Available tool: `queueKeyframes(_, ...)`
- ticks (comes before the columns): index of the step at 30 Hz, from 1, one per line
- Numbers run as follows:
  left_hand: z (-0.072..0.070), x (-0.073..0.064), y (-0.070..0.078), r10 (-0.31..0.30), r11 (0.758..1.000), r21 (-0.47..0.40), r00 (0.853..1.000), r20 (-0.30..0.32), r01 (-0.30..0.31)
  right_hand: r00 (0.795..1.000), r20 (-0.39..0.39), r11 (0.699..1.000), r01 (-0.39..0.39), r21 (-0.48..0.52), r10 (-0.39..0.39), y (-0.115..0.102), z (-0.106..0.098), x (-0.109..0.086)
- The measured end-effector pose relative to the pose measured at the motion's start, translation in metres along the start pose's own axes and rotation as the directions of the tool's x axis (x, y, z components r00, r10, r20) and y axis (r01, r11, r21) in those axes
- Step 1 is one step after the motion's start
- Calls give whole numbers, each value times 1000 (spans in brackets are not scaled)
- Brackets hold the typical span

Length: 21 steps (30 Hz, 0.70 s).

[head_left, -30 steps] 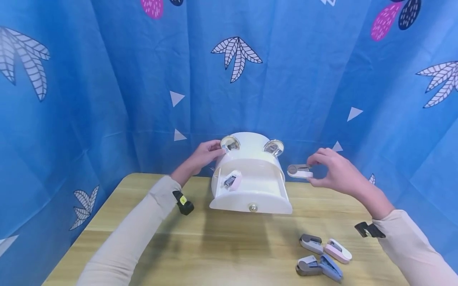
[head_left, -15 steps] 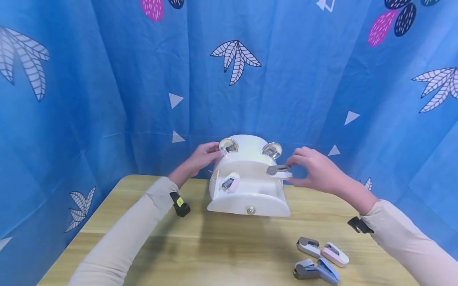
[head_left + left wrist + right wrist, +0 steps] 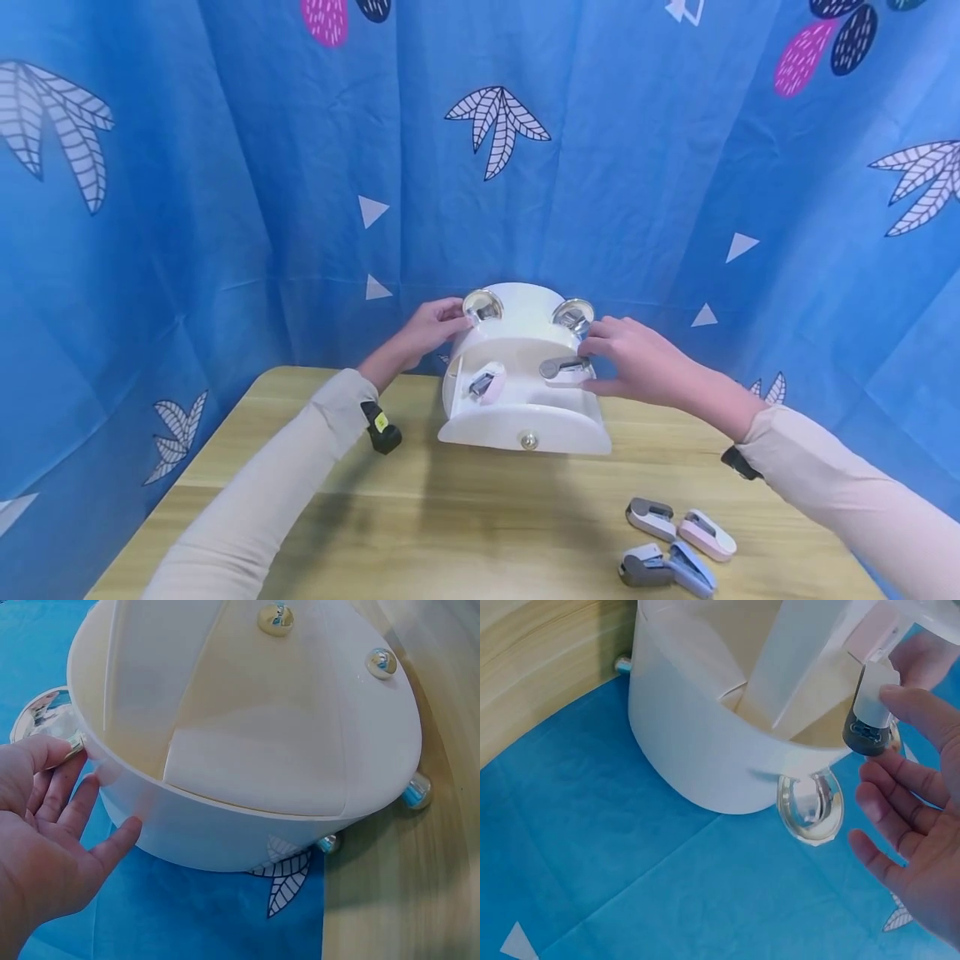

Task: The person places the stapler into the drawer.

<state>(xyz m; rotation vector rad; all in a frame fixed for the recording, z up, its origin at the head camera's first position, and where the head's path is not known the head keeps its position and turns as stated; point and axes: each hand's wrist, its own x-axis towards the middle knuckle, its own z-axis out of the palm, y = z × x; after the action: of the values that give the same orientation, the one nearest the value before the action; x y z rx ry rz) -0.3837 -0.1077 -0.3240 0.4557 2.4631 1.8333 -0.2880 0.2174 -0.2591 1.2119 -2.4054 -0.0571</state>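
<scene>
A white rounded drawer box point(image 3: 525, 321) with two shiny ear-shaped knobs stands at the table's back, its upper drawer point(image 3: 487, 427) pulled out. A pink-and-white stapler point(image 3: 487, 383) lies in the drawer's left part. My right hand point(image 3: 637, 362) pinches a grey-and-white stapler point(image 3: 561, 371) between thumb and fingers, over the drawer's right side; the right wrist view shows its grey end point(image 3: 868, 735) above the rim. With my left hand point(image 3: 431, 329) I hold the left ear point(image 3: 49, 720) between thumb and fingers, the other fingers spread along the box's side.
Several more staplers lie on the wooden table point(image 3: 360, 542) at the front right: a grey-and-white one point(image 3: 651, 518), a pink-and-white one point(image 3: 707, 535), a dark grey-and-white one point(image 3: 645, 567) and a blue one point(image 3: 692, 569). A blue patterned curtain point(image 3: 615, 208) hangs close behind the box.
My right hand has moved left with the grey-and-white stapler, from beside the box to over the open drawer. The left hand has stayed at the ear.
</scene>
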Motion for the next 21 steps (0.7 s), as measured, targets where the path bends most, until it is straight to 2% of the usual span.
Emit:
queueKeyframes(11, 1, -1, 0, -12, 1000, -5, 1000, -6, 12, 999, 47, 999, 25, -31, -23, -5, 7, 9)
queueKeyframes(17, 1, 1, 3, 5, 1000, -10, 1000, -11, -6, 998, 58, 999, 14, -42, -11, -6, 9, 13)
queueKeyframes(21, 1, 0, 3, -15, 1000, -9, 1000, -16, 15, 997, 72, 1000, 9, -30, -7, -8, 12, 15)
